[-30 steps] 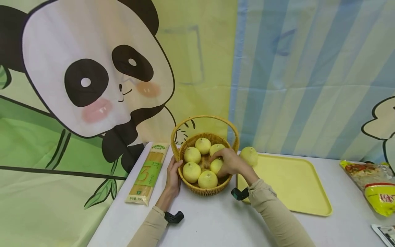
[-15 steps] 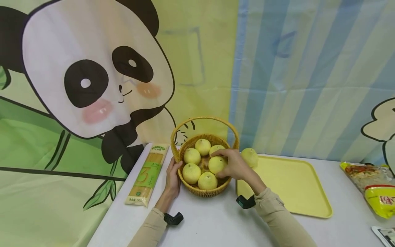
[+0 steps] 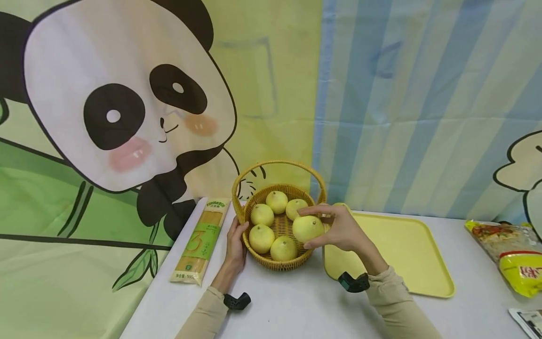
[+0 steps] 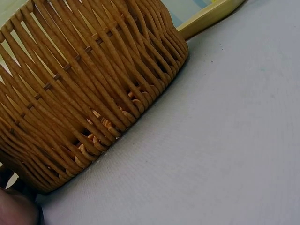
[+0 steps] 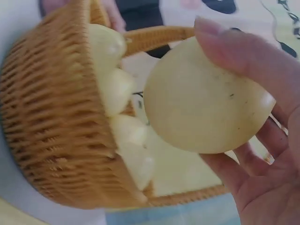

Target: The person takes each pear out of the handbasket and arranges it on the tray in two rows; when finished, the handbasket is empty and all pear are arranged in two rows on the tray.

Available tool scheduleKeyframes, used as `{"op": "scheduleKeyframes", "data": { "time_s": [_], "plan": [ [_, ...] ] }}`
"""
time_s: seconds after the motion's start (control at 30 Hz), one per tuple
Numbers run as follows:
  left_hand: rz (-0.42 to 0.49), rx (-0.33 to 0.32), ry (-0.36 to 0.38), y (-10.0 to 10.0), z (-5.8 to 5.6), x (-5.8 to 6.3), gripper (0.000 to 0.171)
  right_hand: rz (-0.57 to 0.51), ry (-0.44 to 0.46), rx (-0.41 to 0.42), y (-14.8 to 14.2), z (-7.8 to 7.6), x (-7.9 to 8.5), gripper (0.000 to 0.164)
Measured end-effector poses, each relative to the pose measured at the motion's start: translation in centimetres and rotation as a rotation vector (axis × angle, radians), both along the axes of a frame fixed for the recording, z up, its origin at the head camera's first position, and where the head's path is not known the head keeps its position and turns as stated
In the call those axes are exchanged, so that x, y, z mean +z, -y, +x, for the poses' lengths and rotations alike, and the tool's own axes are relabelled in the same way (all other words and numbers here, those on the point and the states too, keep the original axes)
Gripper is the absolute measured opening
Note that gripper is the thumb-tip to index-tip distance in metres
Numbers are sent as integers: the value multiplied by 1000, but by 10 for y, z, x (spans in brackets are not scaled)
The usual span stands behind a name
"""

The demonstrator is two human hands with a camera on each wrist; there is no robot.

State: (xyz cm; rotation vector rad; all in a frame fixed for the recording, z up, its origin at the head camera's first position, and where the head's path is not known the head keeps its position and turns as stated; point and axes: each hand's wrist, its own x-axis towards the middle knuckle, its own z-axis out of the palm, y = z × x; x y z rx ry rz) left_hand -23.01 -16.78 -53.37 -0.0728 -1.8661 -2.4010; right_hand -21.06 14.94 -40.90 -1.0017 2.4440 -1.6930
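In the head view a wicker basket (image 3: 281, 264) with a tall hooped handle stands on the table, several round pale-yellow fruits (image 3: 261, 238) inside it. Along its left side my left hand (image 3: 235, 245) holds the basket, thumb up by the rim; the left wrist view has mostly the woven wall (image 4: 89, 79). My right hand (image 3: 345, 230) grips one pale-yellow fruit (image 3: 308, 229) between thumb and fingers, over the basket's right rim. The right wrist view shows that fruit (image 5: 201, 98) close up, raised beside the other fruits, its skin smooth with small dark specks.
Right of the basket lies a yellow tray (image 3: 402, 249); another fruit at its back-left corner is mostly hidden behind my right hand. A pack of noodles (image 3: 201, 242) lies to the left. Food bags (image 3: 521, 273) sit at the far right. A panda-print curtain (image 3: 271, 94) hangs behind.
My right hand has lifted a fruit from the basket's right side and moved it up and rightward toward the rim. The left hand stays at the basket.
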Motion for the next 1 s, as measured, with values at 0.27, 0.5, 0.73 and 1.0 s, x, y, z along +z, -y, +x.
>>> {"op": "scheduleKeyframes", "data": {
  "time_s": [0.27, 0.5, 0.73, 1.0],
  "plan": [
    [10, -6, -8, 0, 0, 0, 54, -31, -30, -57, -43, -2, 6, 70],
    [3, 2, 0, -1, 1, 0, 56, -109, -28, -96, -82, -4, 7, 70],
    [21, 4, 9, 0, 1, 1, 56, -128, -21, -190, -115, -9, -4, 67],
    [21, -4, -3, -1, 0, 1, 56, -70, 76, -340, -145, -16, -21, 64]
  ]
}}
